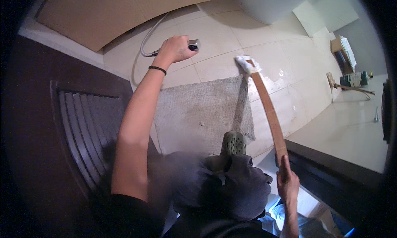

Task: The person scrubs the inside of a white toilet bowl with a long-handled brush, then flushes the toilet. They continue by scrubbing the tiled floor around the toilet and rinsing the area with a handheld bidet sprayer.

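My left hand (175, 49) is closed around a chrome spray head (194, 44), held out over the floor. Its metal hose (145, 40) curls back toward the cardboard; no water stream is visible. With my right hand (288, 183) I grip the lower end of a long, flat wooden-handled brush (268, 105). The brush head (248, 64), covered in white foam, is on the tiled floor (219, 35) just past the mat's far right corner. Bristles are hidden by the foam. Wet patches shine on the tiles right of the brush.
A grey textured mat (198, 110) lies before my dark clog (235, 143). Large cardboard (124, 17) leans at the far left, a white toilet (269, 6) stands at the back. The louvred brown door (89, 118) is at left. A green bottle (354, 79) lies by the right wall.
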### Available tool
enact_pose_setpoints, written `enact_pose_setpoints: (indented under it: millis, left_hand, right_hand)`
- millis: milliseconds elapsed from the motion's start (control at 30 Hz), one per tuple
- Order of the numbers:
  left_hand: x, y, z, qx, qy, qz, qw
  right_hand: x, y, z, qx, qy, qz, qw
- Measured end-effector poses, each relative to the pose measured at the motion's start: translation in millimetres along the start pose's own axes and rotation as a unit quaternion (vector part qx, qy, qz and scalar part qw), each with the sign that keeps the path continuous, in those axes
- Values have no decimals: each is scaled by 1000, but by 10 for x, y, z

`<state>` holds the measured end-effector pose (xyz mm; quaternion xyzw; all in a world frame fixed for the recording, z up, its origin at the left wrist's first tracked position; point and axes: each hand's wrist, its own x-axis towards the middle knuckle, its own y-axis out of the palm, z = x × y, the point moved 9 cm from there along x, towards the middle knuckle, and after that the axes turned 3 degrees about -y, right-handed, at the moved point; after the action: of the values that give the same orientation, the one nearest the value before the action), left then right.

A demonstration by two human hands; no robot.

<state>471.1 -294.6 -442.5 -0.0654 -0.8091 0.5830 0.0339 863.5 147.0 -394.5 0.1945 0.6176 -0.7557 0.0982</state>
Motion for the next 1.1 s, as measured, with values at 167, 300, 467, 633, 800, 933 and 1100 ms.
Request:
enact_pose_setpoints:
  millis: [167,300,467,633,800,933,1100]
  left_hand:
    - [70,109,-216,-23,-7,11,1000]
    - [134,293,-550,-24,21,16,999]
    - [121,405,-881,-23,42,41,998]
    - [-66,606,-1278,-8,75,97,992]
    - [-152,1249,-2153,45,188,164,967]
    - [-731,2008,-3039,7,278,267,923]
    - [-1260,2698,-3862,9,311,340,887]
  right_hand:
    - [-62,97,193,67,-22,23,997]
    - [-7,363,520,9,-85,104,991]
    - [266,426,565,-20,-77,105,991]
    - [269,397,222,28,-5,6,1000]
    - [-338,371,-256,181,103,-45,977]
    - [-992,344,-414,230,203,-130,943]
    - [-1446,505,-559,293,356,-142,876]
